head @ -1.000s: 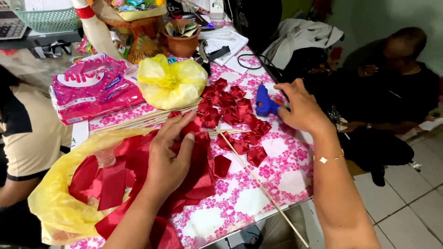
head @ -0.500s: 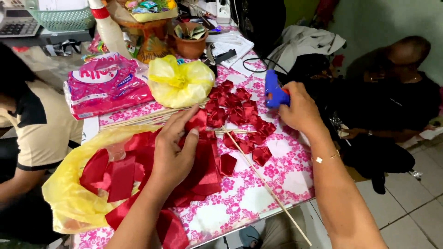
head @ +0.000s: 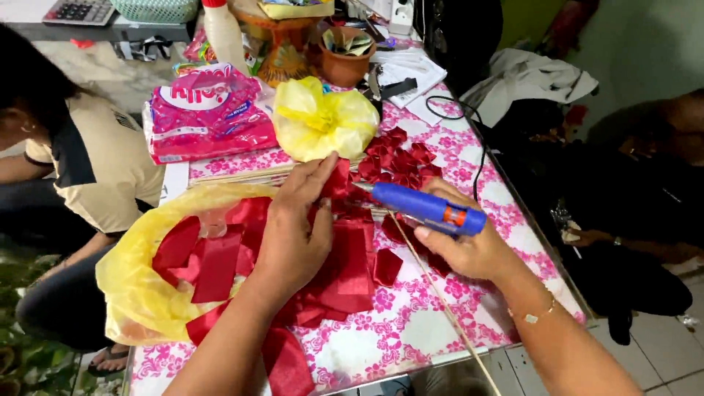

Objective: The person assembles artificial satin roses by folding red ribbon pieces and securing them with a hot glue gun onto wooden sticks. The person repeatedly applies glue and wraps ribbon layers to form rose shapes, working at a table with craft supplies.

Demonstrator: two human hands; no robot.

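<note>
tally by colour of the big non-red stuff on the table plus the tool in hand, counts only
Yellow: 2 – knotted yellow bag, open yellow bag
Pink: 1 – pink packet
Blue: 1 – glue gun, held in the right hand
Brown: 1 – clay pot
Total: 5

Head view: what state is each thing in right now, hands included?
Right hand: gripping the blue glue gun, nozzle aimed left.
Left hand: pinching a red ribbon piece.
Large yellow bag: open, red ribbon strips inside.
Small yellow bag: tied shut.
Thin stick: lying flat on the table.
</note>
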